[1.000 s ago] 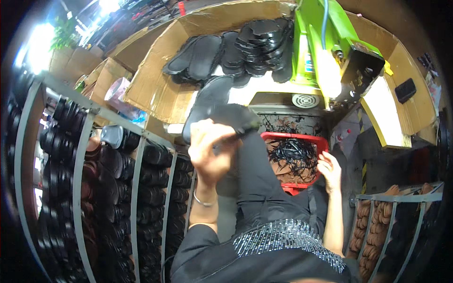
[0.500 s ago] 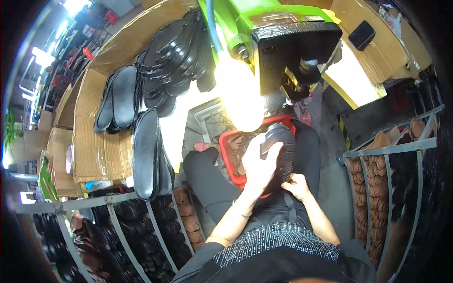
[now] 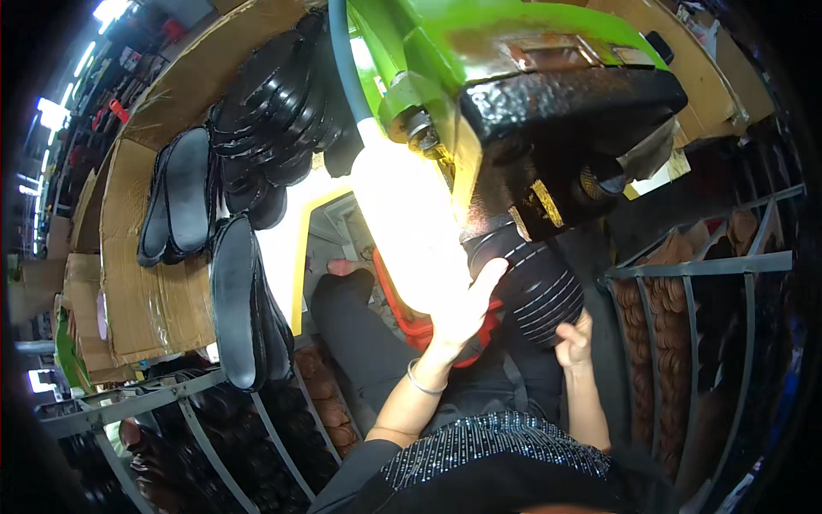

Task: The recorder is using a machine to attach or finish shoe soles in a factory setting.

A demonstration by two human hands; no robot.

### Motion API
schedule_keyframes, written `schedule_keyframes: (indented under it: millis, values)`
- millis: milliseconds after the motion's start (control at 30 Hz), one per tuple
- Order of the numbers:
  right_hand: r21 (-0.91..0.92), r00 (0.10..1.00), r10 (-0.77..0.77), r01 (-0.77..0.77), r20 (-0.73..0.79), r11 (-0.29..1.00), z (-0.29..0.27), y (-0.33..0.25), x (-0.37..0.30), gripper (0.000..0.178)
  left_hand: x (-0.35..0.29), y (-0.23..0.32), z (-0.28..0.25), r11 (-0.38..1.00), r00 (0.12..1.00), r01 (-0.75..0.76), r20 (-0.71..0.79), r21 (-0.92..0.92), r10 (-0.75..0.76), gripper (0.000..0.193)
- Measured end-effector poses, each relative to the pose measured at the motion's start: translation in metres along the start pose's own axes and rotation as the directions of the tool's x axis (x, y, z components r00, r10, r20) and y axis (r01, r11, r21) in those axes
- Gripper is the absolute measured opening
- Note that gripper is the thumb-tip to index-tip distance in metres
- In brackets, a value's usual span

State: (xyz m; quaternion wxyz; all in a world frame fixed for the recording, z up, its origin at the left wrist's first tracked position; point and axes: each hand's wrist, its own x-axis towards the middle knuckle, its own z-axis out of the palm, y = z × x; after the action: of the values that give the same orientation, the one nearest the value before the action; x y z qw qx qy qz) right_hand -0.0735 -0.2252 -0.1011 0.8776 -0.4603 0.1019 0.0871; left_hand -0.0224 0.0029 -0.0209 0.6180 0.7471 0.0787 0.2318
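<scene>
A black ridged shoe sole (image 3: 546, 295) is tilted under the dark head of a green machine (image 3: 574, 107). My right hand (image 3: 574, 341) pinches its lower right edge, the thumb bent against the rubber. At the sole's left side is my left hand (image 3: 462, 310), its thumb stretched out and apart, overlapping or just beside the edge. Lamp glare washes out the other fingers of that hand. The sole's upper end is hidden beneath the machine head.
A glowing lamp (image 3: 402, 227) hangs left of the machine, above a red basket (image 3: 418, 329) between my legs. Black soles (image 3: 274, 103) pile up in a cardboard box (image 3: 141, 317) on the left. Metal racks (image 3: 197, 428) filled with soles flank me, another rack (image 3: 698, 268) standing right.
The sole has moved from over the basket up and right to the machine head. My left hand has loosened from across it. The view has shifted closer to the machine.
</scene>
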Motion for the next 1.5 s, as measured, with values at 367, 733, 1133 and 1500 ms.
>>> schedule_keyframes:
  millis: [367, 733, 1133, 1500]
  values:
    - [-0.157, 0.994, 0.083, -0.071, 0.069, 0.985, -0.008, -0.018, 0.028, 0.06, -0.006, 0.009, 0.001, 0.985, 0.997, -0.057, -0.066, -0.163, 0.046, 0.021]
    - [-0.075, 0.943, 0.285, -0.276, 0.172, 0.958, 0.02, 0.035, -0.018, 0.052, 0.014, 0.016, -0.008, 0.992, 0.991, -0.124, 0.048, -0.013, 0.124, 0.027]
    - [-0.27, 0.965, -0.245, 0.214, -0.089, 0.939, 0.005, -0.093, 0.036, 0.039, -0.003, -0.002, 0.003, 0.999, 0.996, -0.045, 0.071, -0.003, 0.045, 0.035]
    - [-0.417, 0.964, -0.252, 0.264, 0.086, 0.869, 0.056, -0.148, 0.089, 0.039, -0.005, -0.004, -0.022, 0.972, 0.999, 0.023, -0.04, -0.233, -0.034, 0.039]
